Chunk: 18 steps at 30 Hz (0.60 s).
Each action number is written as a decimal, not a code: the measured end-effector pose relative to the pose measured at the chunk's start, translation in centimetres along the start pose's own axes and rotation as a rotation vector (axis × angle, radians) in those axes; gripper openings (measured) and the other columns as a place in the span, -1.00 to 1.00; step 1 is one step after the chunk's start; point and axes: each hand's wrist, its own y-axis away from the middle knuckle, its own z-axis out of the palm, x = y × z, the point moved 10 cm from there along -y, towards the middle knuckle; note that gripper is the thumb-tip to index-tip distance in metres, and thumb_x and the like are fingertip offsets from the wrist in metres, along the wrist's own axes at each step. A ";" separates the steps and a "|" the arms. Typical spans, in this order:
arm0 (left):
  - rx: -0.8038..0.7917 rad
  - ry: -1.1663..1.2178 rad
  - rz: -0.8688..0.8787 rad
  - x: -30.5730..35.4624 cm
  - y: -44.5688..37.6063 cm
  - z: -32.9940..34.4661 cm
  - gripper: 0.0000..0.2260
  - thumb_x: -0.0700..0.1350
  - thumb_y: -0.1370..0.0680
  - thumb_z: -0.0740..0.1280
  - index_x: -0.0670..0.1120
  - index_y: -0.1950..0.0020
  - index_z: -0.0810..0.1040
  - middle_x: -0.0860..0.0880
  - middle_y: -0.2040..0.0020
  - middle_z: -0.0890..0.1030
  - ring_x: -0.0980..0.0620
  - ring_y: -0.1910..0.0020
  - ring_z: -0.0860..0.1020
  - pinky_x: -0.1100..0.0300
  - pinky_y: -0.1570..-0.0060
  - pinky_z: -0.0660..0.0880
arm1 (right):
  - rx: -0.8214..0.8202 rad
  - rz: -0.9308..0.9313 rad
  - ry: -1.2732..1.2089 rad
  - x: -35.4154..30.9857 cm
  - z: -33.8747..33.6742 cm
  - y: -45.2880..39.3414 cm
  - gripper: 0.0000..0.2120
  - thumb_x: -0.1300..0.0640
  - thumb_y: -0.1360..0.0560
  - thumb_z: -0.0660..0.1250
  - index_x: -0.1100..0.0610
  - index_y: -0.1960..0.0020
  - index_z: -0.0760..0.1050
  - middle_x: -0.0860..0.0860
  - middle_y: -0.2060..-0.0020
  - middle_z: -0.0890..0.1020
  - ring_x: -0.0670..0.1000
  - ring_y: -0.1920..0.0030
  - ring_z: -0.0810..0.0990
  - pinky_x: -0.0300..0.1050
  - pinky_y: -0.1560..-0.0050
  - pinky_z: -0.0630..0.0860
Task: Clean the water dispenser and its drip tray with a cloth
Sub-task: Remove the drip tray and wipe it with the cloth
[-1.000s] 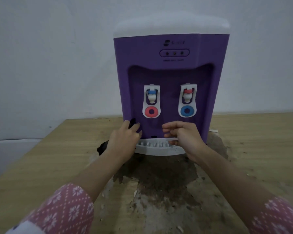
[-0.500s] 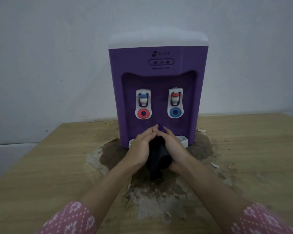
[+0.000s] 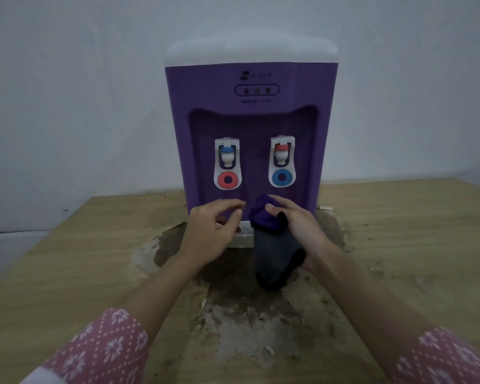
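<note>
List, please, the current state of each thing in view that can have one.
Water dispenser: upright on the table, no bottle on top.
Drip tray: at the dispenser's base, mostly hidden by the hands.
Cloth: bunched, gripped.
Right hand: holds the cloth.
Left hand: fingers loosely curled, holding nothing.
Table: stained, worn.

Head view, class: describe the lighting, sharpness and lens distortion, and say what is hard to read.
Head view: dim, flat bluish light, no glare or hard shadows; wide-angle bending bows the wall and table edges; the dispenser is soft, its logo and labels unreadable; the right hand holds a dark cloth whose folds merge in shade; the left hand is slightly blurred.
</note>
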 end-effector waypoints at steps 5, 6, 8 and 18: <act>-0.460 -0.465 -0.028 -4.6 0.0 4.6 -0.50 -0.01 -0.46 0.37 -0.03 -0.37 0.36 -0.01 -0.31 0.46 0.03 -0.27 0.41 0.06 -0.24 0.38 | 0.031 0.014 0.056 -0.1 -2.3 -1.0 -0.84 0.18 -0.45 0.36 -0.03 0.01 0.53 -0.07 0.12 0.59 -0.15 0.11 0.54 -0.37 0.33 0.48; -0.558 -0.530 -0.048 -5.4 0.2 5.4 -0.41 0.03 -0.44 0.38 -0.04 -0.43 0.28 -0.02 -0.37 0.39 0.00 -0.33 0.35 0.02 -0.28 0.32 | 0.031 0.018 0.067 -0.1 -2.5 -1.2 -0.83 0.18 -0.45 0.35 -0.02 -0.01 0.53 -0.07 0.11 0.59 -0.15 0.10 0.54 -0.36 0.30 0.48; -0.652 -0.612 -0.075 -6.3 0.2 6.5 -0.33 0.05 -0.45 0.37 -0.07 -0.47 0.17 -0.05 -0.42 0.31 -0.04 -0.38 0.28 -0.02 -0.30 0.25 | 0.035 0.026 0.074 0.1 -2.7 -1.4 -0.81 0.18 -0.45 0.35 0.00 -0.05 0.52 -0.07 0.12 0.59 -0.16 0.12 0.54 -0.40 0.34 0.48; -0.774 -0.601 -0.198 -7.3 0.0 7.8 -0.44 0.06 -0.50 0.32 -0.07 -0.43 0.24 -0.10 -0.30 0.29 -0.07 -0.27 0.32 0.04 -0.25 0.26 | 0.088 0.044 0.031 0.5 -3.6 -1.7 -0.86 0.18 -0.43 0.38 -0.03 0.07 0.54 -0.09 0.19 0.59 -0.16 0.17 0.55 -0.33 0.34 0.49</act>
